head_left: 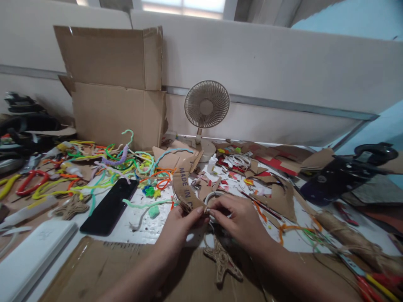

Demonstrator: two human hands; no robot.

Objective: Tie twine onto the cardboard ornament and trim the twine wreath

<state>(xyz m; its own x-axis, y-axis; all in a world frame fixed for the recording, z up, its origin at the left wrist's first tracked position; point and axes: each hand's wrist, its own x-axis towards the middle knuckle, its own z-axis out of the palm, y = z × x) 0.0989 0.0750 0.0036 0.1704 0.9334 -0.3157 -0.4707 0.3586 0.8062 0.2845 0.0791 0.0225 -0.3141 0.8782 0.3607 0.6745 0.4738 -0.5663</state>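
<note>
Open cardboard box [116, 113], upper left of frame. Flat cardboard sheet [126, 268] along bottom edge, beneath both forearms. Dark bottle [336, 178] lying tilted, right side. Small fan [207, 104], upper centre, facing the camera. White slab-shaped device [37, 256], lower left; black phone [110, 207] beyond it, left of centre.

Left hand [180, 222], lower centre: thumb and fingers pinched on lower end of a curved cardboard strip [181, 184], printed "MADE IN"; strip rises up and left from the grip, centre of frame. Right hand [241, 216], just right of it: fingertips drawn narrow at the strip's lower end; cannot tell whether they close on it. Star-shaped piece [221, 262] below the hands, lower centre. White dropper bottle [212, 163] upright, beyond the hands, near the fan's base.
</note>
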